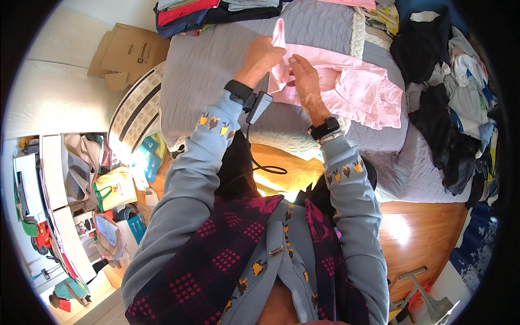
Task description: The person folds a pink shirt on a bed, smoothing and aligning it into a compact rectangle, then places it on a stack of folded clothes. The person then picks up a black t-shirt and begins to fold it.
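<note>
A pink garment (361,91), of shirt-like cloth, lies spread across the grey quilted bedspread (211,73). My left hand (264,55) is closed on a raised part of the pink cloth, whose tip stands up above the fist. Just to the right, my right hand (306,79) is held upright beside the lifted cloth, with its fingers nearly together; whether the fingertips pinch any of it cannot be told. Both wrists wear black bands, and a small grey device with a cable is fixed at the left one.
Folded clothes (183,16) are stacked at the bed's far left. Loose dark and light clothes (443,122) are heaped at the right. Flattened cardboard (134,53) leans by the wall, near a striped oval item (138,105). Bags (118,189) and open shelves stand at left.
</note>
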Action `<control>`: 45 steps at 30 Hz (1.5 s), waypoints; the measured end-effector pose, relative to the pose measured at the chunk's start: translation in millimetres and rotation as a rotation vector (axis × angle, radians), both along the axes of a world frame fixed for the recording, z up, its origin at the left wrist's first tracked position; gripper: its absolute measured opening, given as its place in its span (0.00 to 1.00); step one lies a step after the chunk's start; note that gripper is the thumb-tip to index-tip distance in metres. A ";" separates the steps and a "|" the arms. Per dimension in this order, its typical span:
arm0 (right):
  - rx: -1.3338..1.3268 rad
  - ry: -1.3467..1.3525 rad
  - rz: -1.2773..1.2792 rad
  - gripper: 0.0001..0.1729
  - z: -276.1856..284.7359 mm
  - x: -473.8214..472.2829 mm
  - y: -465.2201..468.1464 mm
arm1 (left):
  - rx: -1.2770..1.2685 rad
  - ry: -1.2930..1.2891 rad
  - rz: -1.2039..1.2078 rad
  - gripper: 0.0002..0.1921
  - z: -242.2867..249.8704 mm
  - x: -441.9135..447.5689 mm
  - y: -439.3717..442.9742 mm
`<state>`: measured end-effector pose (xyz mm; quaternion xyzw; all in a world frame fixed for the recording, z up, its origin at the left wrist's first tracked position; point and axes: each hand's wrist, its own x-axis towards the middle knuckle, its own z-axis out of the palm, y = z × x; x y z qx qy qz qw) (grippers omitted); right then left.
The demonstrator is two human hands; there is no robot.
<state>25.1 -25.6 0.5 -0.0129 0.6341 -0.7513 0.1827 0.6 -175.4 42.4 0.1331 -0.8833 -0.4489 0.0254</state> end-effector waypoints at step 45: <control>0.886 0.715 -0.057 0.36 18.5 9.1 90.3 | -0.286 -0.078 -0.007 0.11 -13.8 32.5 34.3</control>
